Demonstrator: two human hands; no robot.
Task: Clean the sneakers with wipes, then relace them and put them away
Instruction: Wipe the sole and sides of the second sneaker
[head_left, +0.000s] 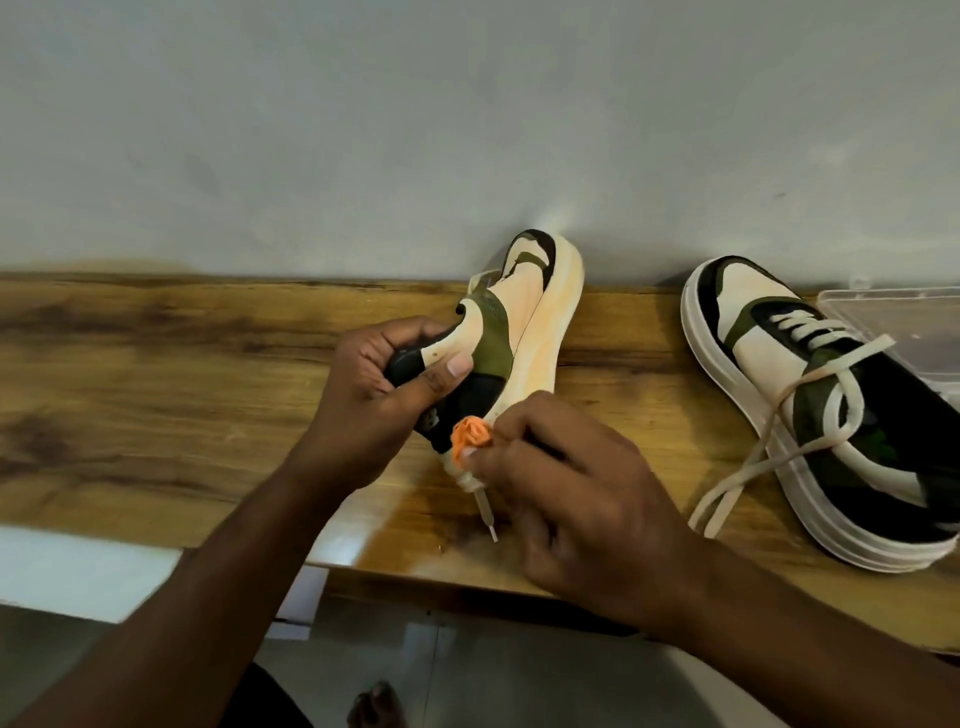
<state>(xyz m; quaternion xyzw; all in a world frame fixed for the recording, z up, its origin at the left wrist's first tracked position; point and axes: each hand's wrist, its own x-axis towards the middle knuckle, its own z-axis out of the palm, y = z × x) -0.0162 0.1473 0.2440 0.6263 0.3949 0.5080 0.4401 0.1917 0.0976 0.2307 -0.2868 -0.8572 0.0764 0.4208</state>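
A broad bare stretch of the wooden counter (156, 374) is seen at the left, bounded by the wall (363, 130) behind and the near edge in front. Near the middle, a sneaker (511, 332) is tilted on its side, toe toward the wall, its heel gripped by the curled fingers of the left hand (384, 395). An orange wipe (469, 436) is pinched against the heel by the right hand (571, 493), close to the near edge. Well apart to the right, a laced sneaker (810, 410) is lying flat, just beside a clear box (904, 322) at the frame's edge.
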